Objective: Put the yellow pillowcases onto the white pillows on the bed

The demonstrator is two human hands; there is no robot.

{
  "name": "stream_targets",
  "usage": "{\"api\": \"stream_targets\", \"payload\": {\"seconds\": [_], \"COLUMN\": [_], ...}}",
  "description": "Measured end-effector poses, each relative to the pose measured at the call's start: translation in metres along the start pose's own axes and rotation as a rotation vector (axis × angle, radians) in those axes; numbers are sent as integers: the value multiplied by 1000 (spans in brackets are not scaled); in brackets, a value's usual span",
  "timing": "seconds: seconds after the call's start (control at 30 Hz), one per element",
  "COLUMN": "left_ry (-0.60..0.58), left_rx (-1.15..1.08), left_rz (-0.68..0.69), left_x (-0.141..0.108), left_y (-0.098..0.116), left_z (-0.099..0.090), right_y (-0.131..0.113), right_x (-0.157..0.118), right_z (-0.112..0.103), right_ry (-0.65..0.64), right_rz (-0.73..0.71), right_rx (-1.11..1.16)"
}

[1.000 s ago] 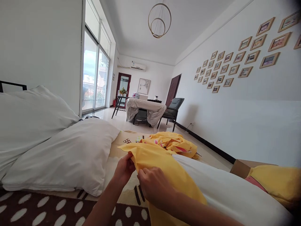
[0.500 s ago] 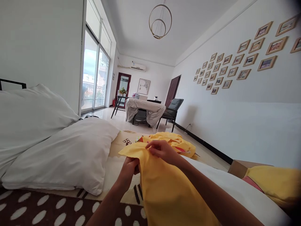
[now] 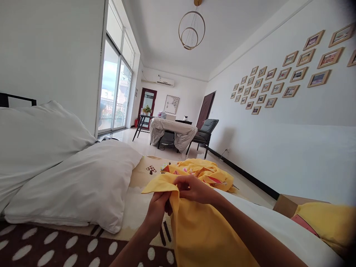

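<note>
Yellow fabric (image 3: pixel 205 230) hangs from both hands and runs down to the bottom edge of the view. My left hand (image 3: pixel 158 207) grips it from below, near a pointed corner that sticks out to the left. Close beside it on the right, my right hand (image 3: pixel 191 188) pinches the same cloth, its fingers bent around the edge. The fingertips of both hands are partly hidden by folds. Behind the hands lies a crumpled yellow patterned cloth (image 3: pixel 214 172).
White pillows (image 3: pixel 75 185) lie at the left on a cream and brown rug (image 3: pixel 133 218). White bedding (image 3: pixel 264 217) spreads right of the arms, with a cardboard box (image 3: pixel 285 206) and yellow fabric beyond. Farther off stand a covered table (image 3: pixel 174 127) and a black chair (image 3: pixel 205 135).
My right hand has moved down and closer to my left hand. The cloth between them is now bunched into a fold. The view has shifted slightly.
</note>
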State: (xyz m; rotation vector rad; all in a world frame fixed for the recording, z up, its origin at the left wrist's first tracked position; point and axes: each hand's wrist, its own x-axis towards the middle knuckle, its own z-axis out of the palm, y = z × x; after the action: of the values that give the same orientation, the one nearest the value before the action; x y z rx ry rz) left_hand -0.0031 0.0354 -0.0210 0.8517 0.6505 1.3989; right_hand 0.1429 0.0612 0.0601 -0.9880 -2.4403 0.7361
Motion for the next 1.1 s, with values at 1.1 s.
{"api": "stream_targets", "payload": {"seconds": [1.1], "left_ry": [-286], "left_rx": [179], "left_rz": [-191], "left_x": [23], "left_y": [18], "left_z": [-48], "right_y": [8], "right_x": [5], "right_z": [55], "right_ry": [394], "right_rz": [-172], "right_rx": [-973]}}
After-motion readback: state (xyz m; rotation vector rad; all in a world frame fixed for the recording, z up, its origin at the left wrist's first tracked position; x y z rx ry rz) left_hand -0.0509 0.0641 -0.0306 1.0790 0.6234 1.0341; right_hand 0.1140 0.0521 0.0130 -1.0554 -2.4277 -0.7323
